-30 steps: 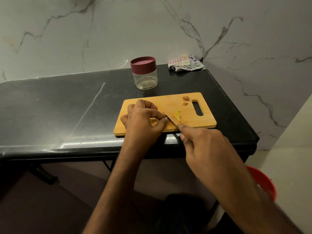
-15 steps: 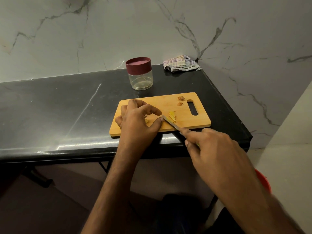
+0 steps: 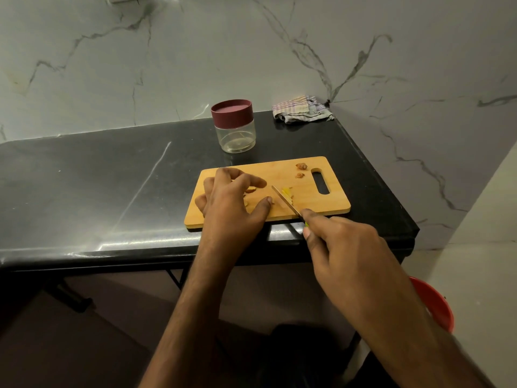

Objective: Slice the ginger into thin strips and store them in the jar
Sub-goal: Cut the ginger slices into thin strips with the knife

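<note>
Two hands work at centre frame over the rectangular light wooden cutting board (image 3: 307,204); the left hand (image 3: 233,207), fingers curled, pins a small ginger piece (image 3: 251,189) that is mostly hidden beneath it; the right hand (image 3: 344,247) grips the handle of the slim steel knife (image 3: 285,201), forefinger along the spine. Compared with a second ago, the blade has drawn slightly right of the left thumb, suggesting one cut is finished and the next pending. Pale yellow ginger strips (image 3: 288,193) lie just right of the blade; two brown trimmings (image 3: 300,170) sit near the handle slot. The clear jar with its maroon lid (image 3: 233,126) stands closed above the board. The board's near edge lies close to the black counter's front edge (image 3: 140,245); open counter extends left.
</note>
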